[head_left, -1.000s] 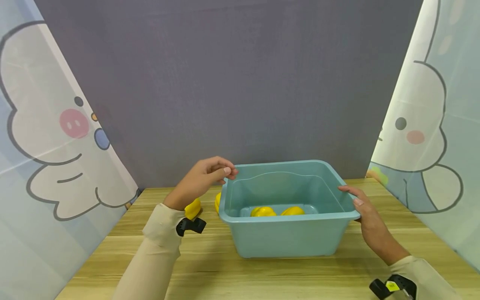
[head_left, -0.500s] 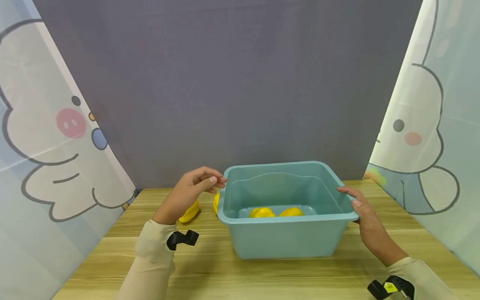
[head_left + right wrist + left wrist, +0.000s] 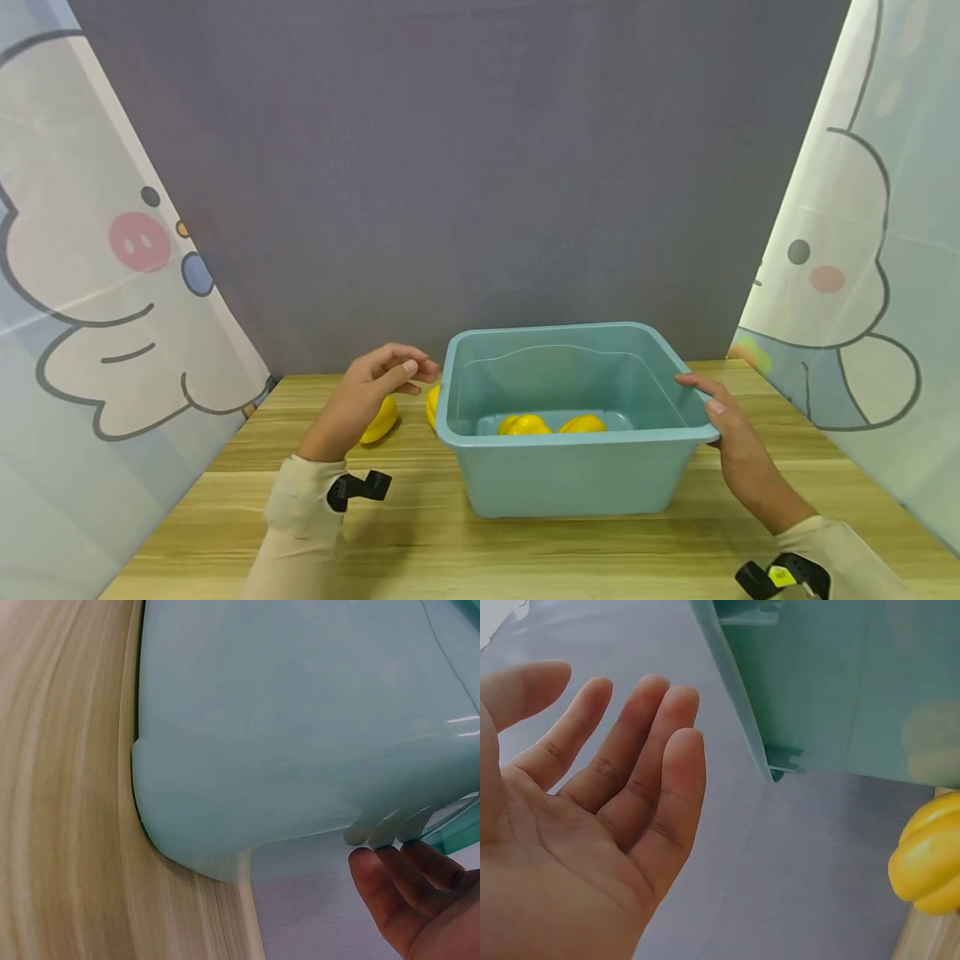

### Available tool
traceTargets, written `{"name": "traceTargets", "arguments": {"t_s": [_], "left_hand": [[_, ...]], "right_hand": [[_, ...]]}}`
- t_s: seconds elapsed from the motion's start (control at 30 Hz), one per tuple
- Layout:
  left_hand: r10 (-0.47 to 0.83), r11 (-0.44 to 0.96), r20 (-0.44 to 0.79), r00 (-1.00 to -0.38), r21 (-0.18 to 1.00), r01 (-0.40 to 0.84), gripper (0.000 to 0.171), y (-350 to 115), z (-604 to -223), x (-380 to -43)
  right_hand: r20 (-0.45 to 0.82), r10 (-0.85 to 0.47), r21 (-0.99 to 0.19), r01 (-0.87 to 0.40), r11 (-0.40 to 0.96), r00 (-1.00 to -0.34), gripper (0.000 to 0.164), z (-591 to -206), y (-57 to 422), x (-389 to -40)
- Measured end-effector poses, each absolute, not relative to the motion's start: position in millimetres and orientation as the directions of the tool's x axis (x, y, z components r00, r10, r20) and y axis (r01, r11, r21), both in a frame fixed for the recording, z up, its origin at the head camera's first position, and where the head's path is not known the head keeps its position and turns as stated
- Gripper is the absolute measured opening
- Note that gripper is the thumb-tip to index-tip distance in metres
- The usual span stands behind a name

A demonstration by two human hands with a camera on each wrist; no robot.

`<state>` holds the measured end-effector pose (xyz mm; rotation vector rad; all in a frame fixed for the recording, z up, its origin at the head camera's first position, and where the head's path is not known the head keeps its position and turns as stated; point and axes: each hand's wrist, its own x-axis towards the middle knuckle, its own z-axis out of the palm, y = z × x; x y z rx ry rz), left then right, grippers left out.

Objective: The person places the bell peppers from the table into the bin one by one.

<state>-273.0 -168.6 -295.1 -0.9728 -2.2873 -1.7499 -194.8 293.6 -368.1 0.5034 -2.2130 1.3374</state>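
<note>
A light blue-green plastic basin (image 3: 570,479) stands on the wooden table. Inside lie two yellow bell peppers, one to the left (image 3: 525,425) and one to the right (image 3: 583,424). My right hand (image 3: 738,454) grips the right rim, thumb on top; in the right wrist view its fingers (image 3: 416,881) reach beneath the rim against the wall. My left hand (image 3: 367,387) hovers left of the basin, fingers loosely bent and palm bare. Behind and below it, another bell pepper (image 3: 381,422) lies on the table, partly covered by the hand. One more bell pepper (image 3: 432,406) is half hidden by the basin's left side.
The wooden tabletop (image 3: 570,558) runs up to a grey backdrop (image 3: 480,167). Cartoon-printed curtains flank it on the left (image 3: 97,350) and on the right (image 3: 847,350). Black bands with small devices sit on the left wrist (image 3: 356,489) and right wrist (image 3: 783,575).
My left hand has drawn away from the basin's left rim, leftward and slightly down. My right hand keeps its grip on the rim, and the basin stays in place.
</note>
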Motion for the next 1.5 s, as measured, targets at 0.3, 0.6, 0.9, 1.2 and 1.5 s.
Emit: {"name": "traceTargets", "arguments": {"t_s": [0.3,0.6,0.9,1.2,1.5], "left_hand": [[0.370,0.081,0.502,-0.782,0.821,0.566,0.031,-175.7,-306.5,-278.8],[0.335,0.230,0.488,-0.806,0.788,0.572,0.029,-186.3,-320.9,-288.1],[0.275,0.293,0.480,-0.833,0.783,0.548,0.025,-191.2,-331.9,-295.2],[0.221,0.470,0.464,-0.858,0.720,0.511,0.021,-187.8,-321.7,-277.8],[0.151,0.488,0.458,-0.876,0.736,0.469,0.028,-207.7,-349.3,-303.3]], "right_hand": [[0.592,-0.042,-0.716,-0.549,0.431,-0.805,0.049,-369.4,293.5,-195.3],[0.570,-0.038,-0.747,-0.537,0.392,-0.821,0.049,-368.0,294.6,-196.0],[0.570,-0.041,-0.745,-0.537,0.395,-0.821,0.049,-370.8,295.1,-195.7],[0.580,-0.054,-0.723,-0.544,0.426,-0.813,0.049,-369.4,295.6,-197.0],[0.580,-0.051,-0.728,-0.546,0.414,-0.813,0.049,-368.7,295.3,-196.4]]}}
